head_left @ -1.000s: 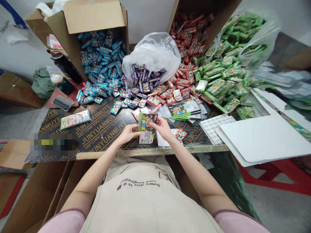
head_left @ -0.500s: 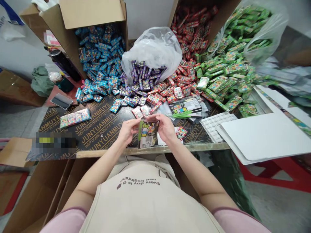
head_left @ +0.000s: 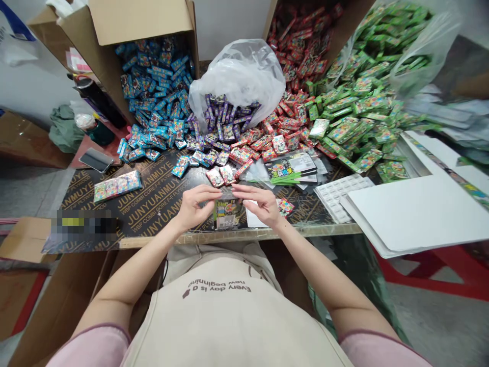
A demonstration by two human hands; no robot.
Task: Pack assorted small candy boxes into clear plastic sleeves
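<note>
A small dark printed plastic bag (head_left: pixel 228 213) stands upright at the table's front edge, with green and coloured print on it. My left hand (head_left: pixel 198 206) pinches its top edge from the left, fingers closed. At the top right corner, my right hand (head_left: pixel 262 203) grips the same edge between thumb and fingers. Beside my right hand lie a white card (head_left: pixel 256 219) and a small colourful packet (head_left: pixel 285 206). Just beyond my fingers sit two small red-and-white packets (head_left: pixel 221 176). What is inside the bag cannot be made out.
Blue packets (head_left: pixel 156 81), purple packets (head_left: pixel 229 114), red packets (head_left: pixel 294 122) and green packets (head_left: pixel 355 117) are heaped along the back. Flat printed bags (head_left: pixel 292 168) lie beyond my right hand. White boards (head_left: pixel 420 214) overhang the right front edge. A phone (head_left: pixel 96 159) rests at left.
Both hands have shifted to the bag's top edge, fingers now meeting along it. The bag has turned to face me more squarely and sits slightly lower.
</note>
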